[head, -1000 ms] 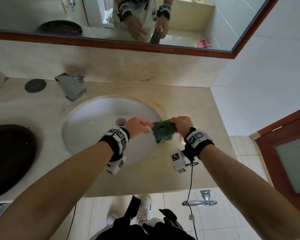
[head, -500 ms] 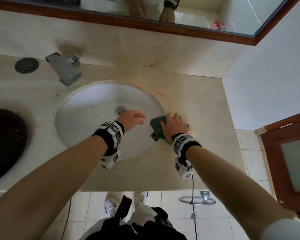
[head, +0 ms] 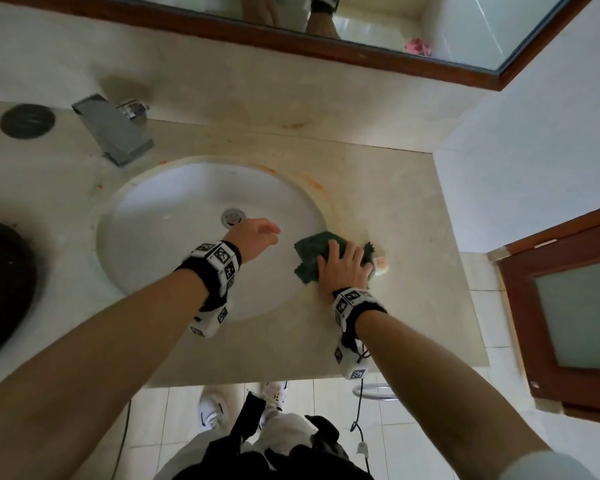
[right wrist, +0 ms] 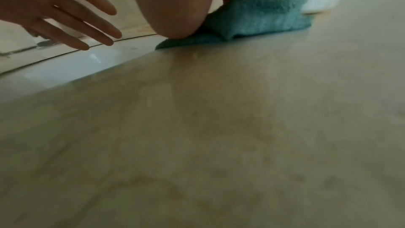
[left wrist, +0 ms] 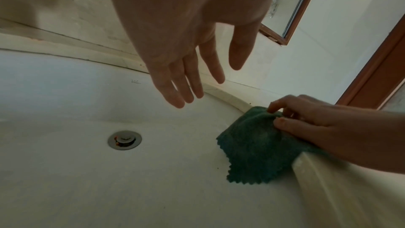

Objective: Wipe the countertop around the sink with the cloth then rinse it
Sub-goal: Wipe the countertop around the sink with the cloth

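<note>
A dark green cloth (head: 309, 251) (left wrist: 252, 145) (right wrist: 263, 11) lies on the beige countertop (head: 395, 209) at the right rim of the white sink (head: 174, 244), with one corner hanging into the basin. My right hand (head: 345, 265) (left wrist: 317, 120) (right wrist: 175, 6) presses down on it. Its fingers curl over the cloth, and thumb and index bunch the fabric. My left hand (head: 257, 237) (left wrist: 192, 75) (right wrist: 65, 20) hovers over the basin near the drain (head: 233, 216), fingers straight, holding nothing.
A chrome faucet (head: 113, 133) stands at the sink's back left. Orange stains (head: 312, 183) run along the back right rim. A small pale lump (head: 381, 265) sits just right of the cloth. A black bowl (head: 0, 289) is at the left, a wall and a door (head: 568, 306) at the right.
Both hands held the cloth above the sink's rim. The left hand has let go, and the right has laid the cloth on the counter and slid it slightly right.
</note>
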{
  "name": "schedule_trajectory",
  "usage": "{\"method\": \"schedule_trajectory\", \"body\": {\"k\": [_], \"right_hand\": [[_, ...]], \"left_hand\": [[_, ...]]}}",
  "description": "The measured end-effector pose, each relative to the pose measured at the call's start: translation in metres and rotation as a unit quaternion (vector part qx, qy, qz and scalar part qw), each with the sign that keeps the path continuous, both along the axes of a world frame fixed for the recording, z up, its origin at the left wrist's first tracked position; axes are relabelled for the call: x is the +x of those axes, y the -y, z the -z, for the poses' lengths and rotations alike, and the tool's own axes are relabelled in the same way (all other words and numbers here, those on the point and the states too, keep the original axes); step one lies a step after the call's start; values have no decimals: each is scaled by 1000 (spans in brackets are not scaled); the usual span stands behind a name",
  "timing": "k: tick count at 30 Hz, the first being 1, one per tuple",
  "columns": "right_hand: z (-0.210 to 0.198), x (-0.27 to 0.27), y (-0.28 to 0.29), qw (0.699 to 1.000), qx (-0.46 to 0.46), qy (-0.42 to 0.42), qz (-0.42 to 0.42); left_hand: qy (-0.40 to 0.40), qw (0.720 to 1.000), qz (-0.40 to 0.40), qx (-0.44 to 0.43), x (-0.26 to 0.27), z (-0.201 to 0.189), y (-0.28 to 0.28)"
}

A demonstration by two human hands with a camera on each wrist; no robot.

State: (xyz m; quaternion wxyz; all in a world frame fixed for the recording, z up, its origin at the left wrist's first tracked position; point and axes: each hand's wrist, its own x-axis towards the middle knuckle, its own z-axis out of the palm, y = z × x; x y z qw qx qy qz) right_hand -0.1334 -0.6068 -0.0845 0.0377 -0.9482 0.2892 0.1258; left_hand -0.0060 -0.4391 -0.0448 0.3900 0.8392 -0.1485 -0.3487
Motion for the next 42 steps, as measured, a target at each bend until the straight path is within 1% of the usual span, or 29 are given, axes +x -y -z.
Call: {"method": "schedule_trajectory", "body": {"k": [3,4,7,12,17,20,23,26,31,35,39,42], "right_hand": [[10,-3,1,996,77,-10,39],[13,-4,1,995,87,-8,45],[19,-6,0,996,78,-6,41],[19,2,17,996,83,-34,15],[20,31,54,993,97,-54,-31],[20,53,77,991,97,-63,-61],[21,70,93,991,95,-56,-69],[21,74,96,992,89,-48,-73],[21,59,85,995,74,-37,-62],[20,18,64,996,59,-37,-59],[17,-25,35,993,78,-63,-54],[17,-42,20,992,86,-78,-45]], "left_hand": [[1,1000,2,-8,2,0,-1],[-2,1000,2,-8,3,1,-1],[-8,1000,6,-6,5,4,-2],[-11,1000,12,15,14,12,5],[-17,999,8,26,25,16,24],[-5,999,-11,37,34,16,37],[0,998,-19,55,37,18,43],[-5,998,-27,64,33,21,44],[-8,998,-11,67,19,20,33],[6,998,4,64,6,14,20],[10,998,25,63,-4,7,9],[13,998,34,58,-8,3,5]]}}
